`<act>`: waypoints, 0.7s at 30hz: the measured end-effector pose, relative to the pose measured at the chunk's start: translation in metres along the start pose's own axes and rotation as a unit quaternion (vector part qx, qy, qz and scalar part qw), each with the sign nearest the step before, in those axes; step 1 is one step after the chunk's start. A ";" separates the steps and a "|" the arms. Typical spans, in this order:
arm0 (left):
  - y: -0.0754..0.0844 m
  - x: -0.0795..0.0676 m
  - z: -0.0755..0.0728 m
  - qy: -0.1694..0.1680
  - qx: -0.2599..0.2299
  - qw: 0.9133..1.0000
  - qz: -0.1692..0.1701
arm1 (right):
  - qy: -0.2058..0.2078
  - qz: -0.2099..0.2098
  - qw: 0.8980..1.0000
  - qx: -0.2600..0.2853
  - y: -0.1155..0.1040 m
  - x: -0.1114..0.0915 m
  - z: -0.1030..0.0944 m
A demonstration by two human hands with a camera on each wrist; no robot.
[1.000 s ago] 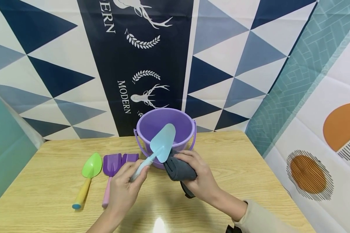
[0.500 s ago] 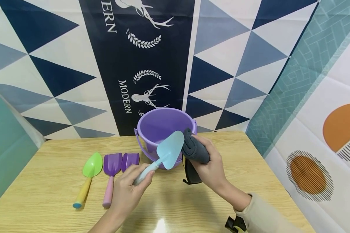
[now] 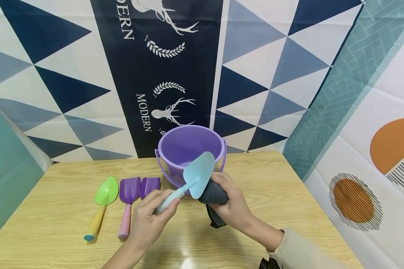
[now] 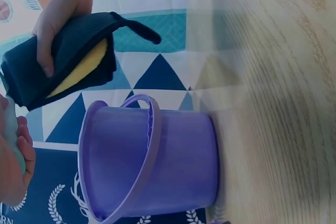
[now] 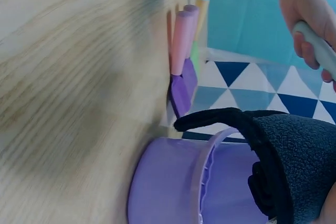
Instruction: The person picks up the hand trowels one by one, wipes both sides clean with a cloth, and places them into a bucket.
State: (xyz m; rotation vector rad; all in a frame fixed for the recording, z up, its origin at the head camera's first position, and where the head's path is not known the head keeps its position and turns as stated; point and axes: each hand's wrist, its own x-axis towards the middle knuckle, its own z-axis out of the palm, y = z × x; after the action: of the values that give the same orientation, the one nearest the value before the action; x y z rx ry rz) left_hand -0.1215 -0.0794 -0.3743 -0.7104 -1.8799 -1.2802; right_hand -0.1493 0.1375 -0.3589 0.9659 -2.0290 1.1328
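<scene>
A light blue toy trowel (image 3: 199, 172) is held up in front of the purple bucket (image 4: 186, 161), its blade pointing away. My left hand (image 3: 150, 216) grips its handle, thumb along the near side. A folded dark grey cloth (image 3: 214, 192) is gripped in my right hand (image 3: 233, 205), and it lies right at the blade's right edge. From the left wrist, the cloth (image 4: 73, 51) shows a yellow inner layer and a dangling loop. The right wrist view shows its fuzzy surface and dark edging, while most of the right hand is cut off there.
To the left on the wooden table (image 3: 60, 209) lie a green spade with a yellow handle (image 3: 101, 209) and two purple shovels, one (image 3: 129, 190) beside the other (image 3: 150, 185). Behind the bucket stands a patterned wall sheet (image 3: 175, 67).
The cloth swung up and right off the blade tip half a second ago, then came back down and left to the blade's edge. The trowel has shifted slightly right and down.
</scene>
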 end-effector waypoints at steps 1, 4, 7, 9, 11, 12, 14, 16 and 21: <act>0.000 0.000 0.000 0.003 0.002 1.000 0.001 | -0.004 -0.007 1.000 -0.003 0.001 -0.001 0.001; -0.001 -0.001 0.001 0.008 0.002 1.000 0.001 | -0.006 -0.005 1.000 -0.008 0.002 -0.001 -0.001; -0.002 -0.002 0.000 0.011 -0.001 1.000 -0.005 | 0.015 0.032 0.999 -0.014 0.001 0.002 -0.007; -0.003 -0.003 0.001 0.011 -0.005 1.000 -0.011 | 0.040 0.057 0.998 -0.012 0.000 0.005 -0.012; -0.003 -0.004 0.001 0.009 -0.008 1.000 -0.021 | 0.065 0.072 0.995 -0.006 0.000 0.008 -0.015; -0.004 -0.005 0.001 0.007 -0.009 1.000 -0.027 | 0.078 0.071 0.994 -0.002 -0.001 0.009 -0.017; -0.003 -0.006 0.001 0.001 -0.008 0.999 -0.040 | 0.097 0.063 0.993 0.009 -0.001 0.010 -0.018; -0.003 -0.007 0.002 -0.003 -0.010 0.999 -0.043 | 0.104 0.056 0.993 0.019 0.000 0.011 -0.018; -0.003 -0.006 0.004 -0.015 -0.026 0.999 -0.024 | 0.090 0.042 0.994 0.038 0.002 0.011 -0.016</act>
State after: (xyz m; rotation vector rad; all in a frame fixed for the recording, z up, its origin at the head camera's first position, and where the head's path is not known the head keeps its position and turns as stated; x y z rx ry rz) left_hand -0.1214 -0.0772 -0.3816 -0.7176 -1.9042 -1.3598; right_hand -0.1545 0.1495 -0.3444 0.7903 -1.9086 1.3028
